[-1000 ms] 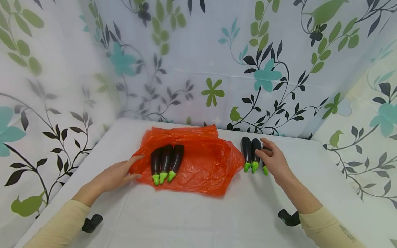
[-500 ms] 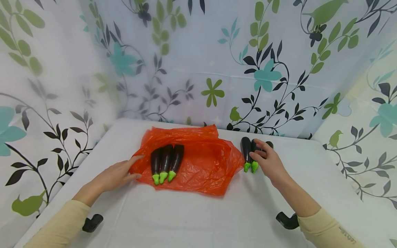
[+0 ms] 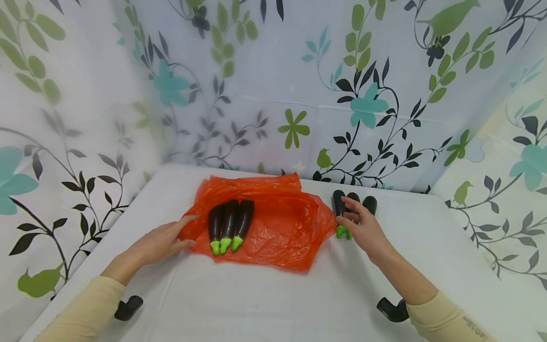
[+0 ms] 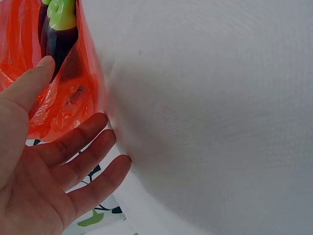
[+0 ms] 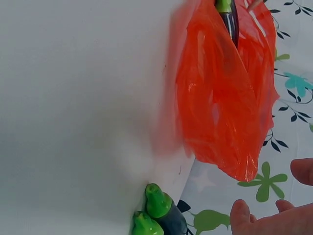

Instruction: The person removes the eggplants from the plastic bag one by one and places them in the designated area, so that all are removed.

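Note:
Three toy-like eggplants (image 3: 230,221), dark purple with bright green stems, lie side by side in the mouth of a crumpled red plastic bag (image 3: 278,247). My left hand (image 3: 160,241) is at the bag's left edge with its fingers spread; in the left wrist view the thumb overlaps the bag near an eggplant (image 4: 61,41). To the right of the bag three more eggplants (image 3: 370,204) lie in a row. Over them is my right hand (image 3: 366,232), fingers loosely bent and nothing between them, partly hiding the middle one. Two green stem ends (image 5: 157,200) show below it in the right wrist view.
Everything lies on a white-covered table (image 3: 256,304). A floral curtain (image 3: 265,95) rises behind and on both sides. Black curved devices (image 3: 129,308) sit at the forearms, beside the beige sleeves (image 3: 81,308).
My right hand has moved left across the row of eggplants, uncovering the rightmost one and overlapping those further left. The left hand, bag and eggplants have stayed in place.

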